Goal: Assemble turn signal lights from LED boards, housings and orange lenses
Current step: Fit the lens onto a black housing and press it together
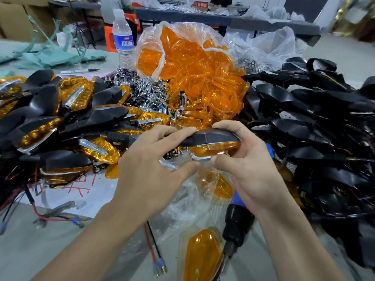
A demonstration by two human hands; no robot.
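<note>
Both hands pinch one light (211, 141), its length spanning left hand (154, 169) to right hand (243, 165). The lens (213, 148) faces down (toward both thumbs).

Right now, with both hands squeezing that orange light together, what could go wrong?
The left hand and right hand squeeze the turn signal between fingers and thumbs, so its orange lens might seat crooked or pop loose. The red and black wires trail beneath the left forearm and could snag. A loose lens and the electric screwdriver lie between the forearms; an arm might sweep them aside.
</note>
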